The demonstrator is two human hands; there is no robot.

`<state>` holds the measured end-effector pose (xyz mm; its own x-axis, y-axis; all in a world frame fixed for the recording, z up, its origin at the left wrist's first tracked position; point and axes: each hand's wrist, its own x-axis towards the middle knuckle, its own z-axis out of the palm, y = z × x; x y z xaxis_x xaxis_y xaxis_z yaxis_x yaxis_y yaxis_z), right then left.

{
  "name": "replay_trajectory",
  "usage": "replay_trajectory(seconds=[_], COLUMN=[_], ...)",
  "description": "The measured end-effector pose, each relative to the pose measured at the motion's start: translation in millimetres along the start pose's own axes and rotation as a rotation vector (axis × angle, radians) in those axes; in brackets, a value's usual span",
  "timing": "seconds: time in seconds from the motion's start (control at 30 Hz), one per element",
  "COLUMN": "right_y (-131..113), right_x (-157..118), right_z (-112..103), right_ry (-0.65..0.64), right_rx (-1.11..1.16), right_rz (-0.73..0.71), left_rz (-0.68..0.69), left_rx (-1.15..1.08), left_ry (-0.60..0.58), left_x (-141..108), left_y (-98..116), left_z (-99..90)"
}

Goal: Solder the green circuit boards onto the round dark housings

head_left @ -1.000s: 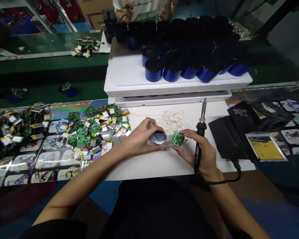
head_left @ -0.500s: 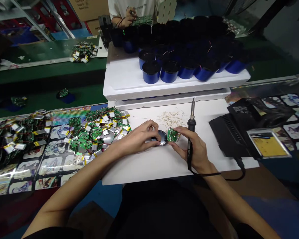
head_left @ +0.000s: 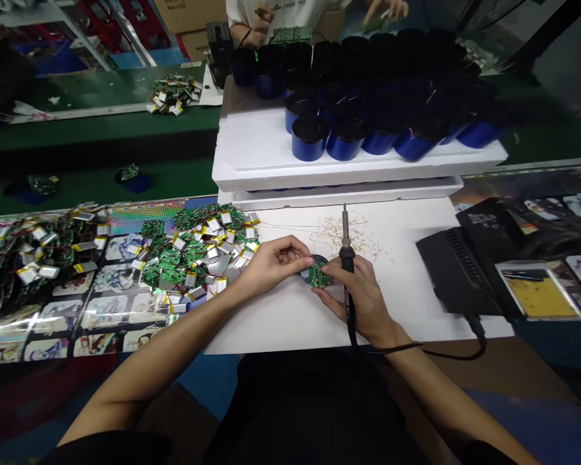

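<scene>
The right hand (head_left: 363, 297) held a soldering iron (head_left: 347, 261), tip pointing far, with its fingertips on a green circuit board (head_left: 318, 276). The left hand (head_left: 274, 268) gripped a dark round case (head_left: 305, 275) by its left side. The board lay over the case's opening; whether it was seated inside could not be told. Beyond were yellowish crumbs (head_left: 356, 239) on a white board (head_left: 266, 326). Battery-wired circuit boards (head_left: 188, 261) lay left, a black box (head_left: 450, 268) right, and blue cups (head_left: 310, 147) stood on white foam (head_left: 252, 166) at the far side.
</scene>
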<state>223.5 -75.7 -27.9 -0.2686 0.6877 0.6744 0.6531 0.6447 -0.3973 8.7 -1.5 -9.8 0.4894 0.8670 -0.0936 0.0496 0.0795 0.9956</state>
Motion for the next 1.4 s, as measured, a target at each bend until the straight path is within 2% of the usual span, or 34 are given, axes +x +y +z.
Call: replay_trajectory(seconds=[0.2,0.4,0.6,0.73,0.83,1.0,1.07,1.17,1.33,1.4], right_y=[3.1,2.2,-2.2,-2.2,-2.9,-4.2,-4.3,-5.1,-7.3,-7.4], right_x=[3.6,9.3,12.4,12.6,15.3,19.5,19.4,17.8,16.0,16.0], right_z=[2.6,4.7,14.7,13.9,11.3,9.2,8.6,7.9,7.7,7.3], right_ry=[0.002,0.146,0.183,0.186,0.166,0.151,0.141,0.127,0.117,0.112], right_rx=[0.048,0.174,0.250,0.226,0.167,0.104,0.117,0.141,0.168,0.155], right_rz=[-0.003,0.068,0.108,0.116,0.092,0.072,0.080,0.096,0.123,0.129], left_rz=[0.031,0.059,0.152,0.186,0.295,0.588,0.638,0.570,0.288,0.268], left_rx=[0.067,0.102,0.186,0.238,0.287,0.421,0.439,0.410,0.289,0.292], left_ry=[-0.015,-0.082,-0.121,-0.119,-0.083,-0.021,-0.027,-0.041,-0.071,-0.076], left_x=[-1.1,-0.8,0.2,-2.0,-3.8,-2.5,-2.0,-3.9,-7.9,-7.5], left_y=[-0.2,-0.6,3.1,5.5,3.8,1.5,2.7,6.3,10.0,9.3], left_z=[-3.9,-6.5,-6.6,-5.7,-5.4,-6.3,-5.8,-3.1,1.8,1.6])
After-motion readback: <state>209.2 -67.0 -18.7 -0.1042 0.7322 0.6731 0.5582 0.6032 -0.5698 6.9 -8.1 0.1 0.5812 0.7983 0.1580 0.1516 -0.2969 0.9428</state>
